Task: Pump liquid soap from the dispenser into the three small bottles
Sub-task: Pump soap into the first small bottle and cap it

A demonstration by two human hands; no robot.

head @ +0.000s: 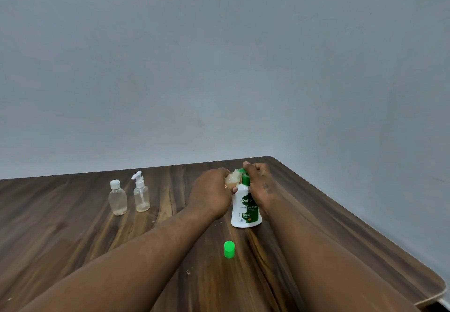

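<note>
At the far left of the bench stands a clear flip-cap bottle, closed, with only a thin pale layer of liquid at its bottom. Just beside it on the right stands a small pump bottle, also closed and upright, and also with very little liquid in it.

More to the right, the left grip is clenched around the third small bottle. It holds this bottle tilted, with the mouth against the nozzle of the dispenser. Some amber liquid shows in the bottle's lower part. The dispenser stands upright on the bench, white and not transparent, so I cannot tell its level. The right grip is curled over the green pump head from the right side, with a finger on top.

A green cap lies on the bench near the person, well apart from the two closed bottles; it probably belongs to the held bottle.

I judge that the step in hand is pumping soap into this third bottle. The next move calls for a straight press down while the bottle mouth stays under the nozzle, otherwise soap can run over the fingers. After that, the green cap must go back on.
</note>
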